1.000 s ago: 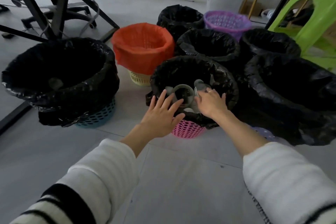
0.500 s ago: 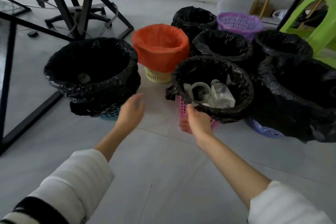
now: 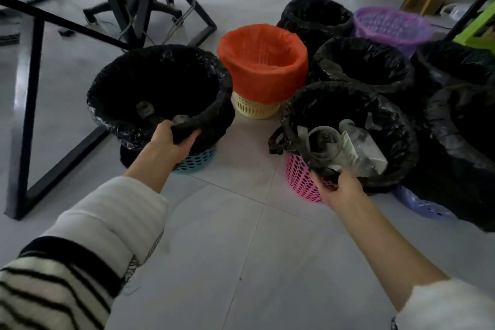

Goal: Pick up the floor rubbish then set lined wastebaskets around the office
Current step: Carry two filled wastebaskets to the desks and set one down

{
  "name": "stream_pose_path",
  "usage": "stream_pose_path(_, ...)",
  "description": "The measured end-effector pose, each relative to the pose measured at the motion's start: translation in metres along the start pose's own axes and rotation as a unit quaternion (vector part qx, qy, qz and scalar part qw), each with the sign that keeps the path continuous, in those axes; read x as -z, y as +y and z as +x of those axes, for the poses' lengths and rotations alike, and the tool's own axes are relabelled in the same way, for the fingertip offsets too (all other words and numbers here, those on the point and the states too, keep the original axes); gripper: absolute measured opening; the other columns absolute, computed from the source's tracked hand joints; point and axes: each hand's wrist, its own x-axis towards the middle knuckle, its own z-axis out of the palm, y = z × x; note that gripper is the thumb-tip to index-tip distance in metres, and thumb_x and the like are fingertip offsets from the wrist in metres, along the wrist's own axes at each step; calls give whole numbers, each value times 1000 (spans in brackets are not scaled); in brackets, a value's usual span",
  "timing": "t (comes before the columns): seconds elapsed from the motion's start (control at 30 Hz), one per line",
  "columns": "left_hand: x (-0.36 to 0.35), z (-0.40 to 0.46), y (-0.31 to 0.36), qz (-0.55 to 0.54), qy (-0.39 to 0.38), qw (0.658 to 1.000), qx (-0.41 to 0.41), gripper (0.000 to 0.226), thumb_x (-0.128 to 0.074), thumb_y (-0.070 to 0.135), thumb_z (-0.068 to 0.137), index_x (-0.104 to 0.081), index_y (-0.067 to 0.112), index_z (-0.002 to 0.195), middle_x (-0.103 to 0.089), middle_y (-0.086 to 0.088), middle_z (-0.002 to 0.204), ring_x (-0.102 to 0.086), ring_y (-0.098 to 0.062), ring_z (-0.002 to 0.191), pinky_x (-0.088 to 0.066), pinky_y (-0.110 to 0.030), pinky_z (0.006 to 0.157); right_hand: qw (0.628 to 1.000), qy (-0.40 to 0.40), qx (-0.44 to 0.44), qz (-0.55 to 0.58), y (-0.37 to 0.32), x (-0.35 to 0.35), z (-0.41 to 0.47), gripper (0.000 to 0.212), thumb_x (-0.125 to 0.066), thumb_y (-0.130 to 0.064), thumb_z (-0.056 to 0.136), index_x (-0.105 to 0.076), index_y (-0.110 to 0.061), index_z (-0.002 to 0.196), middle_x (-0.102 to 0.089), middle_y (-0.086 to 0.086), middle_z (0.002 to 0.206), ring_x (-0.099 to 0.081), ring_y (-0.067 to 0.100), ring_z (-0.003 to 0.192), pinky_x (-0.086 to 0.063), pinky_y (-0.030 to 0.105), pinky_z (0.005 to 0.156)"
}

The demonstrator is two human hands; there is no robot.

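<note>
You gripped two lined wastebaskets by their near rims.
Your left hand [image 3: 171, 142] curled round the blue wastebasket [image 3: 160, 104], left of the orange-lined wastebasket [image 3: 263, 67]; your right hand [image 3: 341, 186] pinched the pink wastebasket [image 3: 302, 179], rubbish-filled, just right. Both stood upright, mouths up.

Both arms reach forward (sleeves pushed up), left hand [image 3: 168, 142] and right hand [image 3: 341, 187] with fingers curled tight.
</note>
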Motion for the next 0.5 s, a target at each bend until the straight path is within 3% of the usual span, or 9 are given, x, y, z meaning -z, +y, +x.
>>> stream_pose_path(0.1,10,-29,-10,-16,20,1000,0,13,-39,8,95,-48,0,98,-45,-16,129,-45,-32,126,-46,-37,98,1000,3,-19,-1,3,3,-13,21,-45,-5,94,-55,-2,113,-56,20,118,-53,32,120,-47,40,100)
stream_pose_path(0.23,43,-62,-29,-5,59,998,-1,15,-37,5,95,-51,4,91,-48,-15,130,-43,-32,131,-37,-42,109,996,15,-64,-56,5,20,-41,12,-43,-6,96,-54,-1,94,-56,19,106,-59,31,100,-53,41,90)
stream_pose_path(0.33,72,-94,-42,-20,85,996,8,19,-38,4,94,-51,3,108,-51,-16,132,-44,-33,129,-42,-42,105,992,30,-103,-72,4,41,-65,33,-42,-7,95,-48,1,127,-57,24,118,-55,36,118,-60,42,68)
stream_pose_path(0.4,92,-131,-49,-28,101,994,20,17,-38,4,93,-53,3,100,-57,-15,116,-45,-32,128,-44,-42,100,986,32,-137,-92,3,55,-92,41,-39,-6,95,-43,3,135,-51,28,131,-53,42,120,-58,44,47)
stream_pose_path(0.47,110,-178,-50,-54,137,989,29,13,-40,4,93,-53,3,93,-57,-14,109,-46,-32,128,-45,-41,100,979,43,-163,-114,-2,58,-127,41,-37,-5,95,-42,5,135,-47,31,134,-51,45,121,-58,47,53)
stream_pose_path(0.5,120,-207,-47,-71,155,985,32,13,-40,4,93,-53,3,92,-56,-15,110,-46,-31,128,-44,-40,102,976,52,-171,-126,-4,57,-148,41,-37,-5,95,-42,6,134,-46,31,135,-49,46,122,-58,48,65)
